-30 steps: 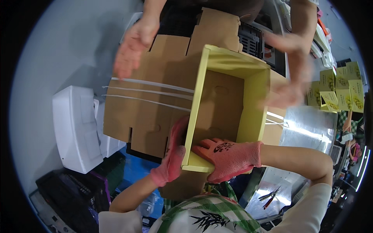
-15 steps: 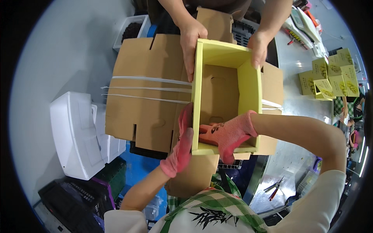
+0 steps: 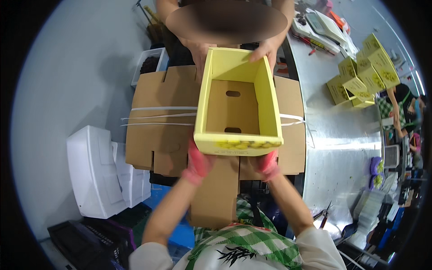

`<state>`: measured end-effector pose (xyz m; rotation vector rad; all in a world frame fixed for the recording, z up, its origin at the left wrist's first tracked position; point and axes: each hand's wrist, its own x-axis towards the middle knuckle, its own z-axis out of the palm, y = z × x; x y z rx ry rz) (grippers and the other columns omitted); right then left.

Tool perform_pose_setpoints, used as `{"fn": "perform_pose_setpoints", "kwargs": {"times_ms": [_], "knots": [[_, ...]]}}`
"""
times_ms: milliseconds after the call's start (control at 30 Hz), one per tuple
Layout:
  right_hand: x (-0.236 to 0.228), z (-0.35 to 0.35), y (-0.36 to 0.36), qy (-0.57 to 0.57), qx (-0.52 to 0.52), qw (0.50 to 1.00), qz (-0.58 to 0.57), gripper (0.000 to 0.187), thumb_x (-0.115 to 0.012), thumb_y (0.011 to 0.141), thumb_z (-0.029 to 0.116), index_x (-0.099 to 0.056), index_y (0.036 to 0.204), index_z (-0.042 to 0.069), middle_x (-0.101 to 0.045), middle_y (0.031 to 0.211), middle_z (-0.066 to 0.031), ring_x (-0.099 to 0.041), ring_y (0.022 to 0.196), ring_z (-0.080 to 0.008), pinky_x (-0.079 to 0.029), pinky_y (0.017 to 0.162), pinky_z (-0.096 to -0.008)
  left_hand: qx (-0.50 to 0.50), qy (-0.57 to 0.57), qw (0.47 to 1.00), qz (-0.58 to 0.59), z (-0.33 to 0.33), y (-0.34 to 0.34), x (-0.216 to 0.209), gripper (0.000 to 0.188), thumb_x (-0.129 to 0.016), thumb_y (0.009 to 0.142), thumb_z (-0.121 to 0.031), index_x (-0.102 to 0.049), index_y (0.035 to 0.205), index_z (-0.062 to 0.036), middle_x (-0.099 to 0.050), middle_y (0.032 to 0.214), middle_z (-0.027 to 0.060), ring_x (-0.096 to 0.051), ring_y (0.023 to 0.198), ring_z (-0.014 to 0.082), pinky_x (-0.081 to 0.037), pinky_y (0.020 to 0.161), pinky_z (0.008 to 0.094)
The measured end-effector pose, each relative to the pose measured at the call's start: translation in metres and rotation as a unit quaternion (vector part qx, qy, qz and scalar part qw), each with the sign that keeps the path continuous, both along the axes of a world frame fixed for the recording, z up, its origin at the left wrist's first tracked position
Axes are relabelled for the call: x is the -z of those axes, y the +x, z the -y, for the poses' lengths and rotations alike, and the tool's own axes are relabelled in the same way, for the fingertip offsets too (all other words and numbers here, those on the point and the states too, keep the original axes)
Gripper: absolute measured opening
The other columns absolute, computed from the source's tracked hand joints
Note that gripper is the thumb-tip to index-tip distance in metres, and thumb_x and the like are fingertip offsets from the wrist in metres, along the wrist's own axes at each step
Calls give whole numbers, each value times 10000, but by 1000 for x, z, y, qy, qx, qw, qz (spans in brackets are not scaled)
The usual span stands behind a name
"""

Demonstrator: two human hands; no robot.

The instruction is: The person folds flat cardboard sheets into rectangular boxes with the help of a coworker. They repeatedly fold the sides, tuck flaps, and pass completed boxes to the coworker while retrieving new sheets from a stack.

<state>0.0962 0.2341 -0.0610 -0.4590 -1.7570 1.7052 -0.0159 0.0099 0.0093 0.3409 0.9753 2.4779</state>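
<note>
Grey wall [image 3: 54, 103] down the left side, long shiny metal table [image 3: 339, 146] on the right, w/ yellow printed cartons [image 3: 375, 60] clustered toward its far end, plus a white scale [image 3: 326, 28]. From the head cam, only view I've got, I see an open-topped, rectangular yellow card box w/ brown base [image 3: 268, 101] at centre, above a layered stack of flat brown cardboard [image 3: 155, 150] crossed by thin white straps [image 3: 159, 116]; can't tell if it rests on it. Two oblong slots show in its base. L hand in pink glove [image 3: 198, 164] is against the near-left corner, R hand in pink glove [image 3: 269, 166] against the near-right one; most fingers are hidden by the box, so can't tell whether either grip's pinching or just supporting. Opp. me, a person's bare hands [image 3: 266, 48] are at the far end, one per side. White foam box [image 3: 92, 173] stands left, well apart from the L hand; red-handled cutters [image 3: 323, 220] lie lower right.
</note>
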Motion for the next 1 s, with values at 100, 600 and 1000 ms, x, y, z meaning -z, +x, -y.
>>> {"fn": "perform_pose_setpoints", "kwargs": {"times_ms": [100,600,1000], "knots": [[1,-6,-23,29,-84,995,49,385,-401,990,197,-429,1332,21,-503,1335,-166,-438,1283,-259,-346,1060,-351,78,-144,986,28,-28,-19,2,455,-340,1041,-278,-361,1424,-34,-398,1437,83,-375,1314,175,-275,1114,339],[-66,-56,93,355,51,881,308,675,-677,806,223,-383,1380,24,-378,1403,-222,-349,1316,-381,-295,1092,-466,-217,-746,438,-451,133,-42,9,764,-732,788,-325,-371,1427,-113,-324,1461,201,-305,1345,387,-272,1103,474],[-77,-45,-27,572,-92,786,216,262,-644,795,244,-569,972,66,-550,1082,-121,-496,1094,-311,-316,1031,-451,-2,-722,464,-513,38,-64,7,337,-626,838,-258,-577,1112,-68,-543,1094,143,-486,1076,352,-378,943,495]]}}
